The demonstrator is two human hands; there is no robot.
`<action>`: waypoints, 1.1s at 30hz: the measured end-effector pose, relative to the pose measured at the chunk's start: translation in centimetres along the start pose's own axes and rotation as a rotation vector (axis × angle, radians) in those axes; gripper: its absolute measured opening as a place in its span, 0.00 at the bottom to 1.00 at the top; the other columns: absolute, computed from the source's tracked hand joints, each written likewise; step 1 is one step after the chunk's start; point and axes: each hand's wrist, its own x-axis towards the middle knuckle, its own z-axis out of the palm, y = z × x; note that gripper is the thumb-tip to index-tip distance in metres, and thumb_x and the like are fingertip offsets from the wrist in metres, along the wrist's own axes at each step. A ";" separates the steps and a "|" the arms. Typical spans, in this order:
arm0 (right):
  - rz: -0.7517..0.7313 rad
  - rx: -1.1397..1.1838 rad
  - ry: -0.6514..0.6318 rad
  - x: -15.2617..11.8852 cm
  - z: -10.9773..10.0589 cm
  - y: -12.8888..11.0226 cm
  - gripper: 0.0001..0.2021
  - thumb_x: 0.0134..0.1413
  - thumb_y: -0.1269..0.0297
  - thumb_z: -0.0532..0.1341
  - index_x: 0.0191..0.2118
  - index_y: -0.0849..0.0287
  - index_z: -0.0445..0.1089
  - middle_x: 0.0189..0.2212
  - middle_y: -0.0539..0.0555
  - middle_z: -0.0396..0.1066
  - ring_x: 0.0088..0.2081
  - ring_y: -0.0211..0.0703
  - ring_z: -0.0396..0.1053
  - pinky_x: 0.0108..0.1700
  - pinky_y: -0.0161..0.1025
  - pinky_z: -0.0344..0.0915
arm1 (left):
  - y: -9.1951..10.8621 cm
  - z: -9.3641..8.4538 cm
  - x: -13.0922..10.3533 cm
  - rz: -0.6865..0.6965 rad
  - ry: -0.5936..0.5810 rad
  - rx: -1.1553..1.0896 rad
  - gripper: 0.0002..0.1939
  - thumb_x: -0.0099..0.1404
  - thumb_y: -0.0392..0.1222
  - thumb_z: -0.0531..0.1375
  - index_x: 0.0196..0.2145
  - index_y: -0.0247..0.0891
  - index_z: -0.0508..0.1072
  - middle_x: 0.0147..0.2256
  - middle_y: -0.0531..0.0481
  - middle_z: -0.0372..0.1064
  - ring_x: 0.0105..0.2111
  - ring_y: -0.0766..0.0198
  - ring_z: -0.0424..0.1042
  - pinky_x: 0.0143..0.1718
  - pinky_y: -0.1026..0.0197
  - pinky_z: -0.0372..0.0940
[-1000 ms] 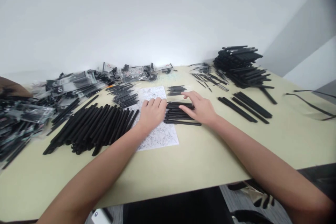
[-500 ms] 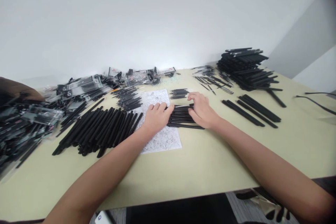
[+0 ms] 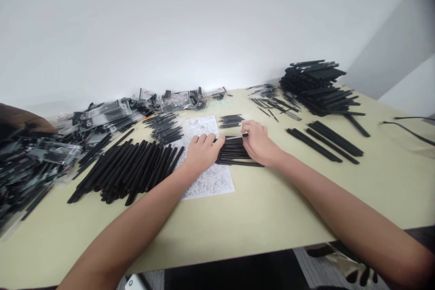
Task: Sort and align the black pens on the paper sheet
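Observation:
Between my hands runs a slim black pen [image 3: 234, 138] with a pale, silvery stretch in its middle. My left hand [image 3: 202, 149] is closed around its left end. On its black right end [image 3: 245, 135] my right hand [image 3: 260, 142] has thumb and fingertips pinched. Below the pen, several black sticks like pen barrels [image 3: 234, 149] lie side by side, partly covered by both hands. A scribbled white sheet [image 3: 210, 181] lies under my left hand. Just beyond my right hand is a small row of thin dark rods [image 3: 231, 120].
Left of the sheet lies a big heap of thick black tubes [image 3: 125, 172], with thin black rods [image 3: 165, 128] behind. Clear packets [image 3: 108, 113] pile up at the far left, near another person's arm [image 3: 23, 118]. Stacked black tubes [image 3: 312, 86] and several loose ones [image 3: 335, 138] lie right.
My right hand's fingers have closed from a looser, more spread pose into a pinch on the pen's black end. My left hand stays in place.

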 end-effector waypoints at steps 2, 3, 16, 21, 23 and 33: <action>-0.007 0.000 0.012 0.0 0.1 0.0 0.12 0.58 0.75 0.47 0.46 0.55 0.50 0.46 0.60 0.61 0.45 0.51 0.60 0.43 0.47 0.54 | 0.0 0.0 0.0 -0.005 -0.011 0.000 0.13 0.70 0.37 0.50 0.49 0.44 0.68 0.33 0.50 0.72 0.31 0.59 0.69 0.32 0.55 0.54; -0.006 0.001 0.014 0.0 0.1 0.0 0.11 0.59 0.75 0.46 0.46 0.55 0.50 0.45 0.60 0.61 0.44 0.51 0.60 0.43 0.47 0.54 | 0.0 -0.1 0.1 -0.010 -0.018 -0.003 0.13 0.70 0.36 0.50 0.49 0.44 0.68 0.33 0.50 0.72 0.31 0.59 0.69 0.32 0.55 0.54; 0.099 -0.032 -0.056 0.1 -0.1 -0.5 0.09 0.60 0.72 0.47 0.45 0.55 0.54 0.42 0.59 0.64 0.42 0.52 0.59 0.44 0.50 0.54 | 0.0 -0.4 0.2 -0.028 -0.094 -0.043 0.14 0.71 0.37 0.49 0.51 0.44 0.68 0.35 0.48 0.72 0.33 0.58 0.69 0.33 0.56 0.55; 0.095 -0.041 -0.091 0.2 -0.2 -0.7 0.10 0.60 0.72 0.46 0.46 0.55 0.55 0.44 0.60 0.64 0.43 0.54 0.59 0.44 0.52 0.54 | 0.0 -0.5 0.3 -0.019 -0.105 -0.071 0.15 0.71 0.36 0.49 0.51 0.44 0.68 0.34 0.47 0.72 0.32 0.58 0.69 0.32 0.55 0.55; 0.079 -0.040 -0.101 0.1 -0.2 -0.8 0.10 0.60 0.72 0.46 0.46 0.56 0.55 0.44 0.61 0.64 0.44 0.54 0.59 0.45 0.52 0.55 | 0.0 -0.4 0.2 -0.013 -0.098 -0.078 0.14 0.71 0.37 0.50 0.51 0.44 0.68 0.34 0.47 0.72 0.32 0.58 0.69 0.32 0.55 0.54; -0.098 0.169 0.014 0.3 0.0 -1.1 0.11 0.60 0.75 0.49 0.46 0.55 0.58 0.44 0.59 0.65 0.45 0.49 0.63 0.49 0.53 0.64 | 0.0 -0.3 0.3 0.001 -0.054 -0.085 0.13 0.71 0.37 0.49 0.49 0.42 0.69 0.32 0.48 0.71 0.31 0.59 0.68 0.31 0.56 0.53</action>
